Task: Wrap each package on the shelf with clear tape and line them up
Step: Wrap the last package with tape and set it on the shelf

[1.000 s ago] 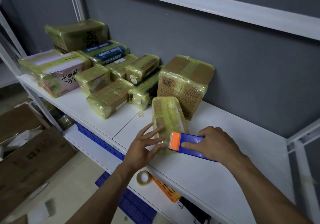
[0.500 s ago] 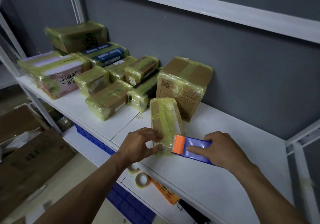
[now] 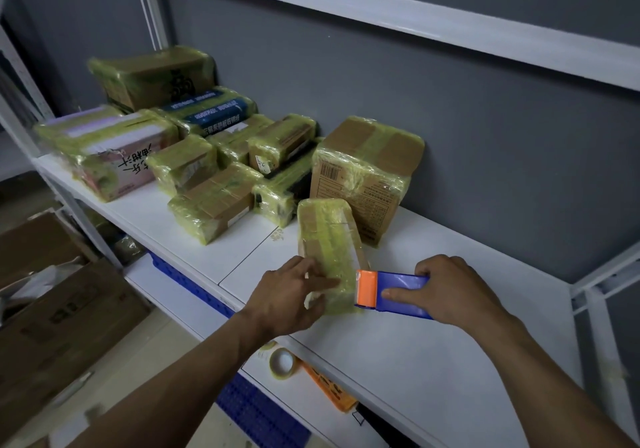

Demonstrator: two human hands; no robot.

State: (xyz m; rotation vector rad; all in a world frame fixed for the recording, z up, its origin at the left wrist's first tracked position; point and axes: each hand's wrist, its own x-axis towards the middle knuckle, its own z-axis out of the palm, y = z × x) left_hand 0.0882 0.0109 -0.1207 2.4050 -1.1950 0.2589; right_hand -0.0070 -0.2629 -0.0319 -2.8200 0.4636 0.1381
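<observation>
- The package lies flat near the front of the shelf, just in front of the big box and to the right of the wrapped pile. It already carries yellowish tape.
- The left hand covers the package's near end, fingers laid fairly straight across the top and thumb tucked at the near edge. Whether it grips or only presses down I cannot tell from this angle.
- The right hand is curled round the dispenser, index finger stretched along its side, the orange end touching the package's near right edge.
- Slip: the package is small and slick with tape. If the dispenser pulls harder than the left hand holds, the package will likely skid or spin and the strip will land crooked.
- Fall: this all happens near the shelf's front lip. A hard tug toward the person could drag the package off, down towards the tape roll on the lower shelf.
- Fingers: the left fingertips sit just beside the orange end, so a quick cutting twist could nick them or tape them to the package.
- Tape faults: a slack strip may fold on itself or wrinkle, and a poor tear could leave the end stuck back on the roll.
- Knock: a wide swing away from the person could bump the big box and upset the line.
</observation>
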